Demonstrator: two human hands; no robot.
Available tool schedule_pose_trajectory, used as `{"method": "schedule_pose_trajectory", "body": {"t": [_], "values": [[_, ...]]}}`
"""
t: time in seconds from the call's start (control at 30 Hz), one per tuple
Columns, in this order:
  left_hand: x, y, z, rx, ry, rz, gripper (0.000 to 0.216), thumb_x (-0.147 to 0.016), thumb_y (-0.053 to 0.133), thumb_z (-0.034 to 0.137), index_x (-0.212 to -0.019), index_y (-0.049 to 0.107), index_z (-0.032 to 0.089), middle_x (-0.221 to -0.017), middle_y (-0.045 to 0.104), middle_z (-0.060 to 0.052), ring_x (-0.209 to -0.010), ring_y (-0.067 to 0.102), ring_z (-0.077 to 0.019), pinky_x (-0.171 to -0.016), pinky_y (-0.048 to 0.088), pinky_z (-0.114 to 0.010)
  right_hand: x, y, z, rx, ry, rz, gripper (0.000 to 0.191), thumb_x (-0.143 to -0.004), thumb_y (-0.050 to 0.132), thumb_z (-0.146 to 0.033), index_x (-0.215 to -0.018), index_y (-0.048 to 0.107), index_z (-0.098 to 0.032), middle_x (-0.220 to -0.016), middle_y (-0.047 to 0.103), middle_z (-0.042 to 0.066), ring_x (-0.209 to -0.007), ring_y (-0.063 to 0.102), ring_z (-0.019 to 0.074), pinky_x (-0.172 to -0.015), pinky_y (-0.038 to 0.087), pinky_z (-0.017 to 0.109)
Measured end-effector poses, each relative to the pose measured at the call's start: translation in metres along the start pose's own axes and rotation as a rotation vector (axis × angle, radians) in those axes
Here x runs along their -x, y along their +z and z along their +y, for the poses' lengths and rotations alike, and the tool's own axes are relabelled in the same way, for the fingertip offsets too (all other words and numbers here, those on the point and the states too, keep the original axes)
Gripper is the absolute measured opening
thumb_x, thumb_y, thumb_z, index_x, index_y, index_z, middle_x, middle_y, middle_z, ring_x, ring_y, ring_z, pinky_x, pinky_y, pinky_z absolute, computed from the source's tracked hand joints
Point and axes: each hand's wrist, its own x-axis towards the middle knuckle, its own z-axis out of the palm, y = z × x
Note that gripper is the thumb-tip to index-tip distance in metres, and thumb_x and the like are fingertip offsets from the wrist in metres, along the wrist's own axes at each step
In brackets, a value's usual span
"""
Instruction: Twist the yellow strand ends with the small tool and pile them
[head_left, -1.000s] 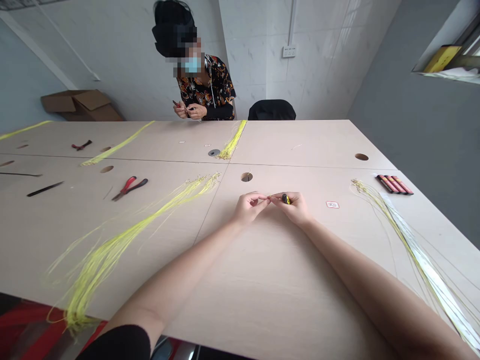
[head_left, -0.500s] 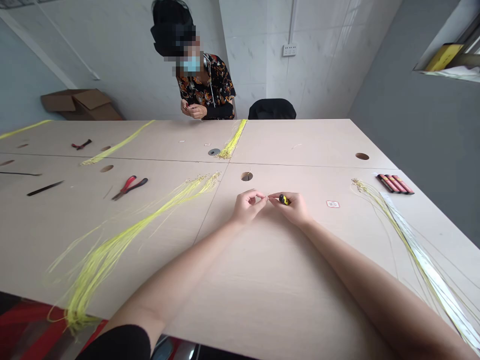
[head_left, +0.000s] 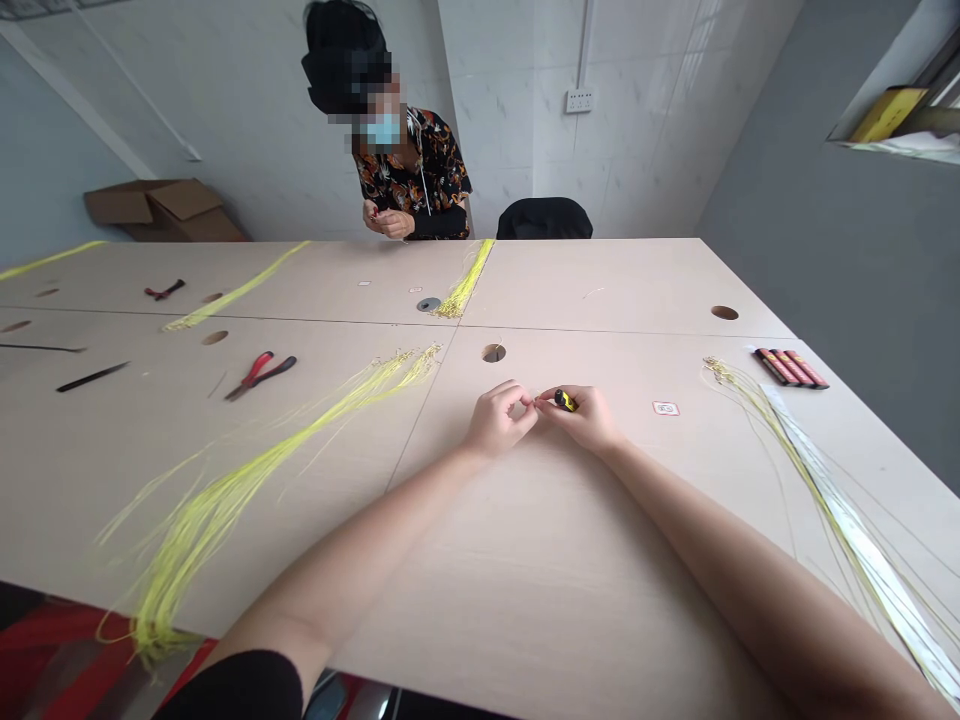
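Over the middle of the table, my left hand (head_left: 501, 417) is closed in a pinch, thumb against forefinger, on something too small to make out. Its fingertips meet those of my right hand (head_left: 589, 418). The right hand is closed around a short black-and-yellow stick (head_left: 566, 400) that pokes up between thumb and forefinger; its exact kind does not show. Just beyond my left hand is a round hole (head_left: 493, 353) in the tabletop. A small red-edged label (head_left: 666, 408) lies to the right of my hands.
Left lie a yellow wire bundle (head_left: 247, 480), red-and-black pliers (head_left: 259, 376) and a thin black tool (head_left: 93, 376). Right are more wires (head_left: 799, 455), a white strip (head_left: 847, 510) and several red-and-black cylinders (head_left: 791, 368). Across the table (head_left: 600, 560), a person (head_left: 412, 170) works with both hands.
My hands have shifted slightly, with the left fingers curled more and the fingertips closer together. The black-and-yellow stick has tilted a little to the left.
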Motion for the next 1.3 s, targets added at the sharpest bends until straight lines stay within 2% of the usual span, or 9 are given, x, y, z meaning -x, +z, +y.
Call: {"method": "schedule_pose_trajectory", "body": {"t": [0.2, 0.4, 0.7, 1.1, 1.3], "values": [[0.0006, 0.0009, 0.0006, -0.006, 0.048, 0.009, 0.012, -0.07, 0.054, 0.012, -0.06, 0.049, 0.019, -0.063, 0.051, 0.002, -0.054, 0.037, -0.0096, -0.054, 0.031, -0.023, 0.0007, -0.0005, -0.0025, 0.005, -0.001, -0.005, 0.027, -0.071, 0.059, -0.04, -0.068, 0.069, -0.014, -0.062, 0.059, 0.002, -0.057, 0.047, 0.012, -0.054, 0.037, 0.024], [0.0005, 0.0006, 0.0012, -0.029, 0.05, -0.003, 0.013, -0.071, 0.053, 0.014, -0.06, 0.048, 0.019, -0.063, 0.051, 0.001, -0.054, 0.037, -0.0097, -0.053, 0.031, -0.023, 0.0006, -0.0003, -0.0004, 0.027, -0.039, -0.008, 0.024, -0.072, 0.056, -0.035, -0.07, 0.068, -0.014, -0.065, 0.062, 0.002, -0.059, 0.049, 0.0121, -0.055, 0.037, 0.024], [0.0013, -0.0002, 0.0028, -0.021, 0.03, -0.024, 0.014, -0.074, 0.053, 0.017, -0.061, 0.049, 0.019, -0.062, 0.052, 0.001, -0.054, 0.039, -0.0105, -0.054, 0.031, -0.024, 0.0012, -0.0004, -0.0003, 0.033, -0.057, -0.011, 0.022, -0.071, 0.053, -0.032, -0.066, 0.065, -0.014, -0.06, 0.057, 0.001, -0.057, 0.045, 0.0109, -0.054, 0.036, 0.023], [-0.0001, 0.0, 0.0027, 0.118, -0.083, -0.064, 0.012, -0.071, 0.054, 0.019, -0.059, 0.052, 0.019, -0.06, 0.051, 0.002, -0.053, 0.035, -0.0095, -0.053, 0.03, -0.025, 0.001, 0.0, -0.0022, 0.023, -0.063, 0.001, 0.019, -0.066, 0.05, -0.028, -0.062, 0.063, -0.015, -0.06, 0.06, 0.002, -0.058, 0.048, 0.0121, -0.056, 0.038, 0.024], [-0.0013, -0.0002, 0.004, 0.201, -0.185, -0.071, 0.012, -0.07, 0.056, 0.023, -0.059, 0.054, 0.019, -0.054, 0.046, 0.003, -0.052, 0.034, -0.0098, -0.053, 0.029, -0.025, 0.0006, -0.0011, -0.0033, 0.02, -0.034, 0.019, 0.019, -0.065, 0.049, -0.027, -0.059, 0.063, -0.015, -0.055, 0.054, 0.0, -0.054, 0.043, 0.0106, -0.052, 0.035, 0.023]]}}
